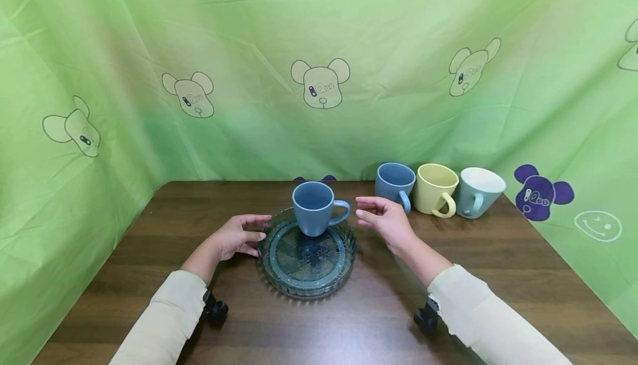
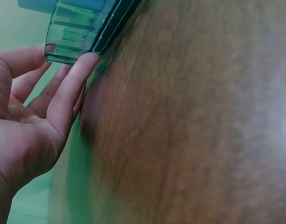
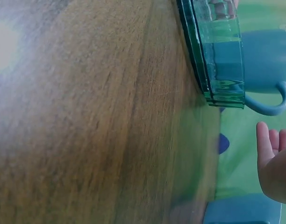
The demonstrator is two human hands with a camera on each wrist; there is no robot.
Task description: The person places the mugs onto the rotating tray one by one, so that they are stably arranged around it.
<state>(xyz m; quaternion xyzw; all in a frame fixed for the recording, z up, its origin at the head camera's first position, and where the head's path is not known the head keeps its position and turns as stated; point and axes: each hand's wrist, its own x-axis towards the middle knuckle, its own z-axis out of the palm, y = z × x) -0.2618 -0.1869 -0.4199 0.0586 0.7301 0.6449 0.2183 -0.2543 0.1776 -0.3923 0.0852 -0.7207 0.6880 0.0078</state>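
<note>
Risk-wise, the blue mug sat near the far rim of the glass tray on the bench — a tilted lift could've slid it off. Left hand touched the rim with relaxed fingers, right hand hovered empty and released beside the handle. Wrist views cut off most of both hands.

Blue mug — upright — on round green glass tray.
</note>
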